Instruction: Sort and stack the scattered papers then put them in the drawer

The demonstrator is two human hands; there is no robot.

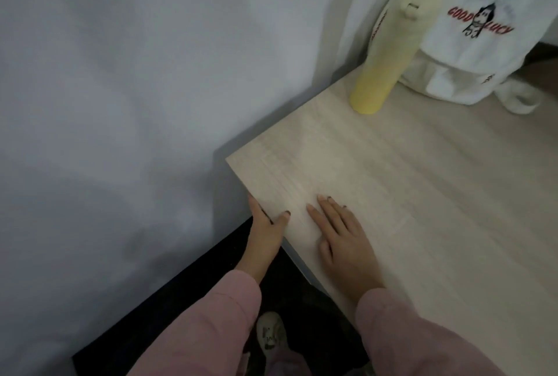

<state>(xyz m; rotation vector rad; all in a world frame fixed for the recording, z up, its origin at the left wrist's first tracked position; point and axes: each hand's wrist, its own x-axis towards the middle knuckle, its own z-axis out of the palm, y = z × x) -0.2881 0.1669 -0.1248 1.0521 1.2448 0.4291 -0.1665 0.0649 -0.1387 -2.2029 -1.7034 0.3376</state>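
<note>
While we stand at the desktop [437,194] corner, L hand [267,233] clasps its edge: thumb on top, fingers round the side. R hand [341,242], at 3 o'clock of L hand, lies flat on the wood, fingers straight, gripping nothing. Yellow bottle [389,52] stands upright at 1 o'clock of both hands, near the wall [120,103]; white printed bag [483,43] sits just beside it at 3 o'clock. We cannot tell where papers & drawer are. Shoe [270,335]: 6 o'clock.
</note>
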